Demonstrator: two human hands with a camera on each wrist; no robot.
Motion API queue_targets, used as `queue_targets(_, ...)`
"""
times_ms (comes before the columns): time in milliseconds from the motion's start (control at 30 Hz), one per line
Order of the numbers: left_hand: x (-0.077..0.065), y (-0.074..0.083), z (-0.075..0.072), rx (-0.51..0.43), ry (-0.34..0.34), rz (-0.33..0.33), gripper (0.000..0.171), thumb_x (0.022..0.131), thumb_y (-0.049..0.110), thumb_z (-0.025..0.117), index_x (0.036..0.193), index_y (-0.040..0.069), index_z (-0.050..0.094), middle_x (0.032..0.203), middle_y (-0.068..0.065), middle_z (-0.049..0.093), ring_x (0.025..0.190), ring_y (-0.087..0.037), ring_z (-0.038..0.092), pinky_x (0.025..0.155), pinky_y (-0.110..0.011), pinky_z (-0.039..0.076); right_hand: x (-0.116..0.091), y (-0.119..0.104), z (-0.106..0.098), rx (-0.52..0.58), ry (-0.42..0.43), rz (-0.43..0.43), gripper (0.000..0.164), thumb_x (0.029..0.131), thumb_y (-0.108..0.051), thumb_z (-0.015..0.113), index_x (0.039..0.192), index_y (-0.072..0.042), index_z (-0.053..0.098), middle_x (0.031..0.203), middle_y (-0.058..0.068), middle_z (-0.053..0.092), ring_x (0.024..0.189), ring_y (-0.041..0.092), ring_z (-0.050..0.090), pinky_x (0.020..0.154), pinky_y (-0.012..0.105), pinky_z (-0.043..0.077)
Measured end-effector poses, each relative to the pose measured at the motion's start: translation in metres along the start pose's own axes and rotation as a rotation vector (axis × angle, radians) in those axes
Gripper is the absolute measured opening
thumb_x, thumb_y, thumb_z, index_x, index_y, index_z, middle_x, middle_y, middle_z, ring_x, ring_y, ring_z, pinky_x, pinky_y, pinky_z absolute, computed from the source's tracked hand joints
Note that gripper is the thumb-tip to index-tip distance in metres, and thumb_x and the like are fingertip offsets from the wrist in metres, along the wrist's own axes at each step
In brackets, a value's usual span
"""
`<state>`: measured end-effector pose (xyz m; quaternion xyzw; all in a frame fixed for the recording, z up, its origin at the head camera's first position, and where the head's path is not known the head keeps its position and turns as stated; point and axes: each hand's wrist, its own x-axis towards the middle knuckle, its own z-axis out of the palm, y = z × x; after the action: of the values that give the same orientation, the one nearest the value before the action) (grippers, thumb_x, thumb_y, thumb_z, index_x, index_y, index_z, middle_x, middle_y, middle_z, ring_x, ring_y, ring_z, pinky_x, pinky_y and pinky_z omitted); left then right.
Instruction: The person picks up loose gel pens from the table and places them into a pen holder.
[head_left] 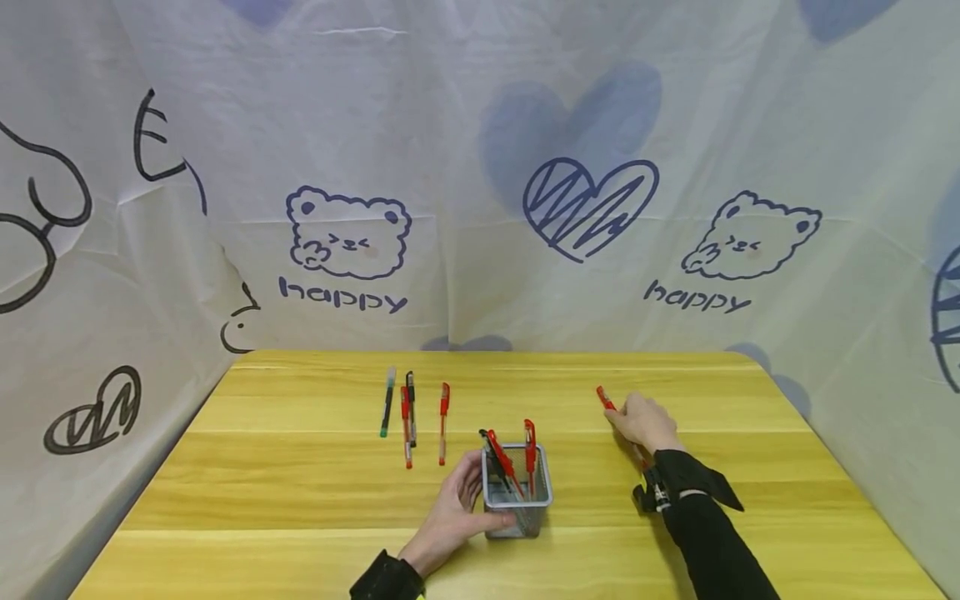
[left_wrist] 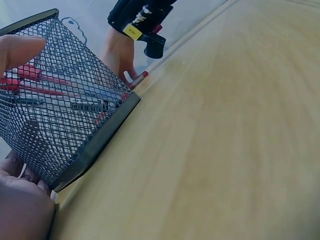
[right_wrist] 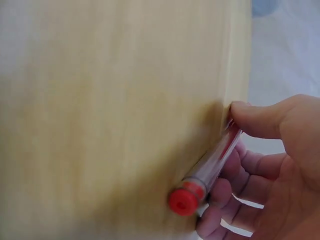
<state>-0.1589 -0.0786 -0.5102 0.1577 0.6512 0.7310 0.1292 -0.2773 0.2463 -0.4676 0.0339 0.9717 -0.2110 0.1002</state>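
My left hand [head_left: 453,510] holds a metal mesh pen holder [head_left: 531,520], thumb at the near side and fingers round the left wall. Inside the holder lean a red pen [head_left: 530,458], a second red pen [head_left: 502,454] and a black pen [head_left: 492,454]. Over on the right of the table, my right hand [head_left: 647,422] pinches another red pen [head_left: 604,397] between thumb and fingers. From the right wrist, this pen [right_wrist: 212,162] shows a clear barrel with a red end plug, close to the tabletop.
Left of the holder, several pens lie on the wooden table [head_left: 262,475]: a green-tipped one [head_left: 387,404], a black one [head_left: 412,417], a red one [head_left: 405,408] and another red one [head_left: 444,408]. A printed white cloth [head_left: 465,167] hangs behind the table.
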Motion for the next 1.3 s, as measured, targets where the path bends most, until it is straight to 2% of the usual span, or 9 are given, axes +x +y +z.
queue_targets(100, 0.000, 0.000, 0.000, 0.001, -0.001, 0.001, 0.081, 0.076, 0.004, 0.082, 0.145, 0.005, 0.041, 0.147, -0.015, 0.053, 0.130, 0.000, 0.051, 0.127, -0.030, 0.029, -0.003, 0.003, 0.000, 0.034, 0.013, -0.019, 0.055, 0.104, -0.037, 0.052, 0.053, -0.017, 0.055, 0.045, -0.004, 0.043, 0.044, 0.012, 0.030, 0.046, 0.022, 0.018)
queue_targets(200, 0.001, 0.000, 0.001, 0.003, -0.003, 0.004, 0.080, 0.076, 0.004, 0.082, 0.145, 0.004, 0.041, 0.147, -0.015, 0.053, 0.131, -0.001, 0.051, 0.129, -0.038, 0.027, -0.007, 0.006, 0.001, 0.067, 0.023, -0.037, 0.053, 0.105, -0.036, 0.050, 0.058, -0.013, 0.059, 0.047, 0.000, 0.051, 0.044, 0.014, 0.034, 0.046, 0.023, 0.021)
queue_targets(333, 0.000, -0.001, 0.002, 0.007, -0.003, 0.003, 0.080, 0.075, 0.003, 0.082, 0.144, 0.003, 0.041, 0.147, -0.016, 0.053, 0.131, -0.002, 0.051, 0.129, -0.048, 0.024, -0.014, 0.008, 0.001, 0.144, 0.072, -0.067, 0.038, 0.105, -0.031, 0.051, 0.082, -0.004, 0.064, 0.065, 0.007, 0.060, 0.054, 0.017, 0.045, 0.051, 0.025, 0.031)
queue_targets(500, 0.001, 0.000, 0.002, 0.003, -0.005, -0.001, 0.082, 0.075, 0.003, 0.082, 0.146, 0.003, 0.040, 0.147, -0.015, 0.052, 0.131, -0.003, 0.051, 0.129, -0.045, 0.025, -0.025, -0.001, 0.004, 0.298, 0.160, -0.143, 0.035, 0.106, -0.022, 0.050, 0.113, 0.010, 0.061, 0.092, 0.020, 0.068, 0.072, 0.019, 0.058, 0.059, 0.024, 0.044)
queue_targets(733, 0.001, 0.002, 0.001, -0.004, -0.005, -0.002, 0.082, 0.075, 0.004, 0.082, 0.146, 0.004, 0.040, 0.147, -0.015, 0.053, 0.130, -0.001, 0.051, 0.129, -0.041, 0.026, -0.043, -0.021, 0.007, 0.507, 0.182, -0.231, 0.028, 0.106, -0.016, 0.049, 0.114, 0.010, 0.058, 0.074, 0.013, 0.066, 0.059, 0.012, 0.056, 0.051, 0.020, 0.044)
queue_targets(900, 0.000, 0.001, 0.000, 0.000, 0.001, -0.010, 0.081, 0.076, 0.003, 0.082, 0.145, 0.004, 0.040, 0.147, -0.015, 0.052, 0.130, 0.000, 0.051, 0.129, -0.041, 0.025, -0.056, -0.029, 0.007, 0.609, 0.184, -0.351, 0.028, 0.106, -0.014, 0.049, 0.118, 0.011, 0.056, 0.085, 0.020, 0.070, 0.063, 0.013, 0.060, 0.055, 0.024, 0.053)
queue_targets(1033, 0.000, 0.001, 0.000, -0.002, 0.004, -0.014, 0.082, 0.075, 0.002, 0.081, 0.146, 0.004, 0.040, 0.148, -0.015, 0.052, 0.130, 0.001, 0.051, 0.128, -0.034, 0.027, -0.068, -0.036, 0.006, 0.687, 0.180, -0.436, 0.026, 0.106, -0.014, 0.049, 0.117, 0.009, 0.056, 0.089, 0.024, 0.068, 0.065, 0.016, 0.063, 0.057, 0.032, 0.058)
queue_targets(1167, 0.000, 0.001, 0.000, -0.015, 0.000, -0.014, 0.083, 0.075, 0.003, 0.082, 0.146, 0.004, 0.039, 0.148, -0.016, 0.052, 0.129, 0.001, 0.051, 0.121, -0.017, 0.031, -0.078, -0.043, 0.005, 0.785, 0.208, -0.491, 0.025, 0.107, -0.012, 0.048, 0.117, 0.010, 0.054, 0.085, 0.012, 0.068, 0.064, 0.012, 0.064, 0.058, 0.031, 0.060)
queue_targets(1300, 0.000, 0.002, 0.000, -0.018, -0.001, -0.020, 0.082, 0.076, 0.003, 0.082, 0.146, 0.004, 0.039, 0.148, -0.016, 0.052, 0.129, 0.002, 0.051, 0.119, -0.013, 0.032, -0.086, -0.047, 0.002, 0.851, 0.242, -0.532, 0.027, 0.106, -0.009, 0.047, 0.121, 0.013, 0.052, 0.085, -0.009, 0.069, 0.066, 0.006, 0.065, 0.061, 0.024, 0.061)
